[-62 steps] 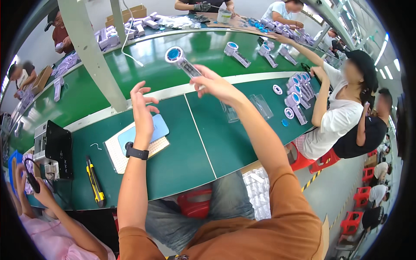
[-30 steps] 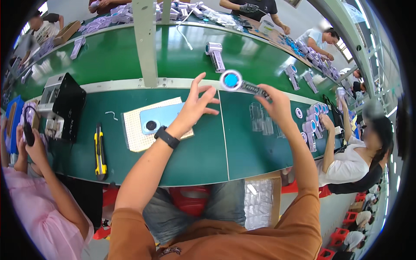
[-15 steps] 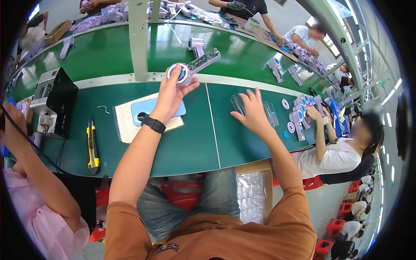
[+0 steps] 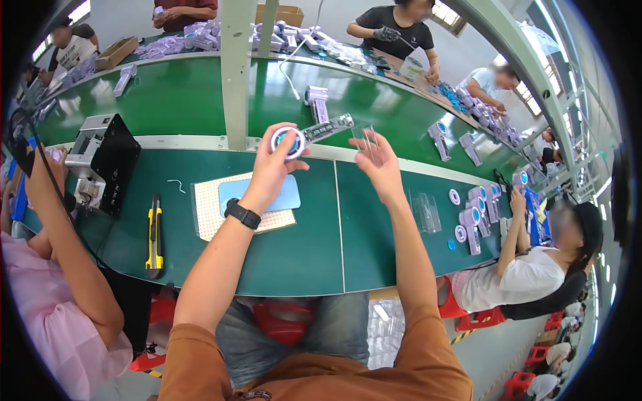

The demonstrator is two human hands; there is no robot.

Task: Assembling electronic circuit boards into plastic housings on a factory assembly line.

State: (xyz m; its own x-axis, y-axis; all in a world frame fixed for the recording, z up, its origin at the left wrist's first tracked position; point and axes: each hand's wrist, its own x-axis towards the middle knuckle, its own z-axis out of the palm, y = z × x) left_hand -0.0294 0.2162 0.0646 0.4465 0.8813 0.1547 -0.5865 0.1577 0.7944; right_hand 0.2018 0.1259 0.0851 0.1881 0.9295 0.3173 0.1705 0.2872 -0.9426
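Note:
My left hand (image 4: 269, 172) is closed around the round head of a small purple handheld fan (image 4: 328, 129). The fan's handle points up and right, with dark parts showing along it. To its right, my right hand (image 4: 382, 175) pinches a thin clear plastic cover (image 4: 365, 139), held just past the tip of the handle; the two look slightly apart. Below my left hand a light blue phone-shaped slab (image 4: 287, 194) lies on a sheet covered with rows of small dots (image 4: 208, 207). More clear covers (image 4: 426, 214) lie on the green table, right of my right forearm.
A yellow and black utility knife (image 4: 154, 240) and a black and silver machine (image 4: 103, 164) are on the left. Purple fans (image 4: 470, 227) and white rings stand by a co-worker (image 4: 542, 240) at right. Behind a metal post (image 4: 235, 87) runs a green conveyor (image 4: 180, 97) carrying another fan (image 4: 317, 103).
My right hand has moved up and left from the clear covers on the table and now holds one near the fan. My left hand still holds the fan. The whole view has shifted slightly.

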